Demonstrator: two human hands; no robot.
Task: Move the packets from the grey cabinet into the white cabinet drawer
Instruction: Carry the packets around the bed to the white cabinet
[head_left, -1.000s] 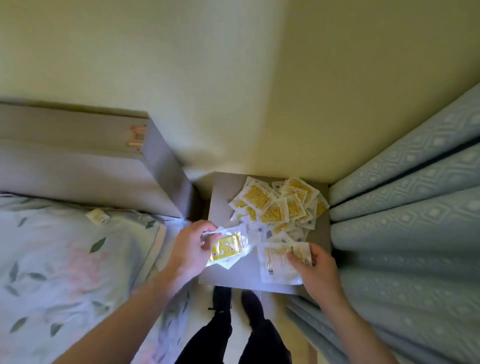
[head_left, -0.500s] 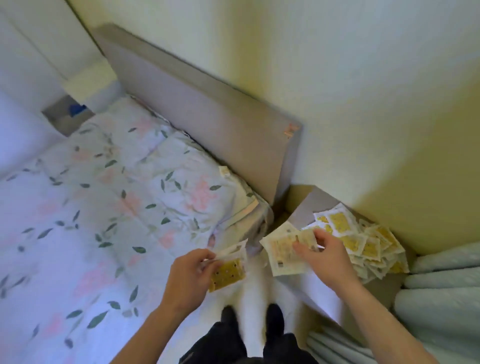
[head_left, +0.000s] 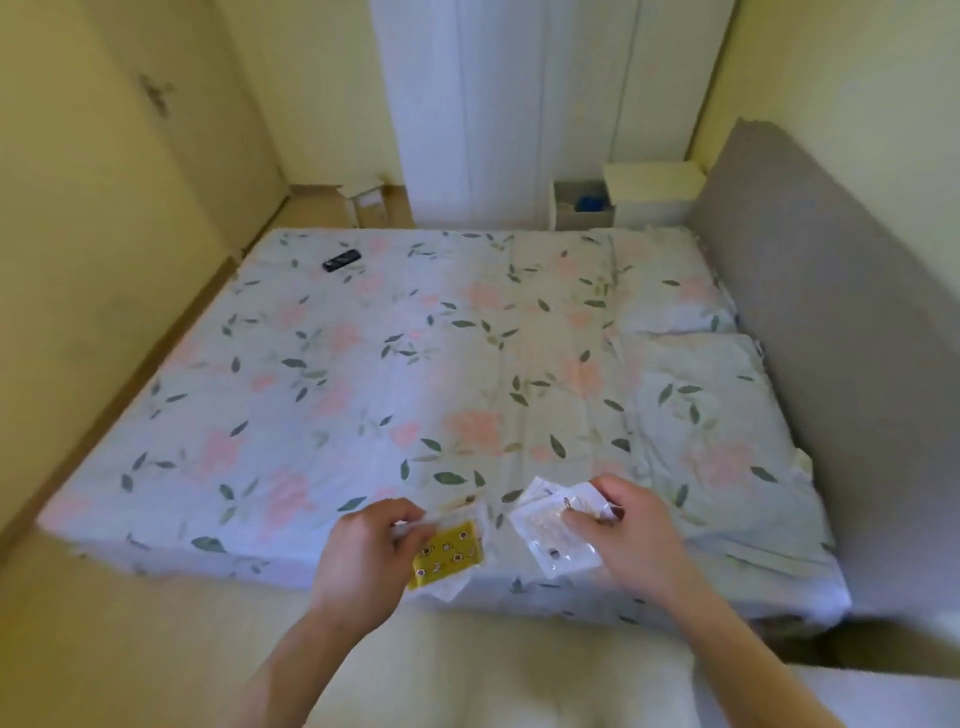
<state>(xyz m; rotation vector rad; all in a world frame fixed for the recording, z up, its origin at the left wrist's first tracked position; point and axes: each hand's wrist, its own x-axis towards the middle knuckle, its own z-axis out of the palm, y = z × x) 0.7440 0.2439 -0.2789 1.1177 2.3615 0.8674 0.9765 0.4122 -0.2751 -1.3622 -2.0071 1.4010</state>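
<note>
My left hand (head_left: 363, 556) pinches a small stack of packets with a yellow card (head_left: 449, 556) facing up, held over the near edge of the bed. My right hand (head_left: 628, 530) grips clear white packets (head_left: 550, 530), a little to the right at the same height. Far across the bed, beside the headboard, stands a white cabinet (head_left: 652, 192) with its drawer (head_left: 579, 205) pulled open; something blue lies inside. The grey cabinet is out of view.
A bed with a floral sheet (head_left: 441, 374) fills the middle of the room. A grey headboard (head_left: 831, 338) runs along the right. A black remote (head_left: 341, 260) lies at the bed's far left. White wardrobe doors (head_left: 519, 104) stand behind. Bare floor runs along the bed's left side.
The view has swung left, from the grey cabinet and its pile of packets to the whole bed. Both hands carried their packets away from the cabinet and hold them over the bed's near edge.
</note>
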